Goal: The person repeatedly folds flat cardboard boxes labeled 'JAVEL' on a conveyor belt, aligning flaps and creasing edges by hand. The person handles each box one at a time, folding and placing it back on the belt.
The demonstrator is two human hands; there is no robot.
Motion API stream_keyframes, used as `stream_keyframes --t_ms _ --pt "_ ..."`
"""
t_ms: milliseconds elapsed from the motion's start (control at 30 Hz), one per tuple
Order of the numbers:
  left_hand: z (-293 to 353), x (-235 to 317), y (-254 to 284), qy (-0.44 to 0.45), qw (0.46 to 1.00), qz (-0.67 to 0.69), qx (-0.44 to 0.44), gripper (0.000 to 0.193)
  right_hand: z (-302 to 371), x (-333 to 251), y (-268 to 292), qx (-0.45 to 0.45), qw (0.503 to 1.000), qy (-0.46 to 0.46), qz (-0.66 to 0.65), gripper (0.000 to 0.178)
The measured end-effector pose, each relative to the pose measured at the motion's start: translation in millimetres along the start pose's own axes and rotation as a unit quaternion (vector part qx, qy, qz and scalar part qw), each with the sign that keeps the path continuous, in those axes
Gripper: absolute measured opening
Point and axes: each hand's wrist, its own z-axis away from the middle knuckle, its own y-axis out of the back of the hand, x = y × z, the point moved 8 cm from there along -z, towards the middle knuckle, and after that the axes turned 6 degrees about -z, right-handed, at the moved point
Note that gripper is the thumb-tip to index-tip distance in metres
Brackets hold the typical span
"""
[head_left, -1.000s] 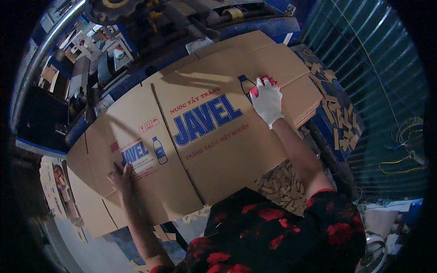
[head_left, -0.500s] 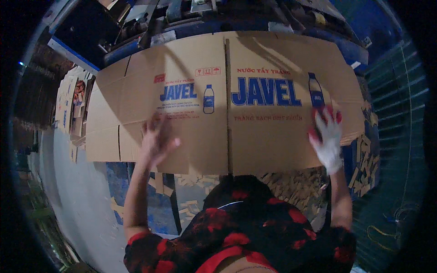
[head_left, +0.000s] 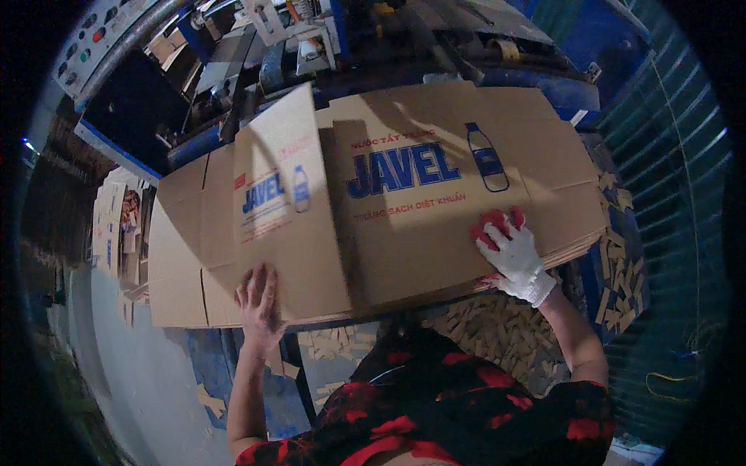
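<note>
A stack of flat brown cardboard box blanks with blue and red print and bottle drawings lies before me. On its left part, a printed cardboard panel stands tilted, its right edge raised and shading the cardboard beside it. My bare left hand rests with fingers extended on the near left part of this panel. My right hand, in a white glove with red fingertips, lies over the stack's near edge to the right. Its fingers are apart and slightly bent on the top blank. Under the edge, its thumb is partly hidden.
Machinery with blue frames stands behind the stack, and a button panel is at the far left. Many cardboard scraps lie below the near edge. More printed cardboard is stacked at left. A corrugated green wall rises at right.
The left printed panel has tilted up at its right edge. My left hand has come nearer to me; my right hand has moved left and nearer, to the stack's near edge. The view has shifted.
</note>
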Motion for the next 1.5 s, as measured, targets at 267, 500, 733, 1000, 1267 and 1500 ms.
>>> stream_keyframes --t_ms 267,500,733,1000,1267,1500 --pt "-48.1 -23.6 -7.6 0.0 0.999 0.004 0.032 0.066 -46.1 10.3 1.5 0.016 1.0 0.014 -0.003 0.065" --pt "-79.8 -54.3 -23.9 0.007 0.998 -0.046 0.039 0.077 -91.4 33.9 -2.8 0.058 0.998 0.003 -0.003 0.059" --pt "-217.3 -88.8 -75.8 0.002 0.993 -0.075 0.086 0.081 -191.1 119.5 -11.1 0.107 0.994 -0.027 -0.025 0.052" --pt "-232.3 -119.1 -71.6 0.139 0.984 -0.088 0.06 0.07 -252.6 150.3 13.3 0.243 0.965 -0.091 -0.032 0.053" --pt "105.4 -272.4 45.3 0.652 0.726 -0.218 -0.019 0.078 20.5 162.8 -42.9 0.174 0.943 -0.28 -0.046 0.069" --pt "135.5 -282.3 43.0 0.68 0.73 -0.067 -0.003 0.081 146.1 132.1 -30.9 0.148 0.914 -0.375 0.054 0.074"
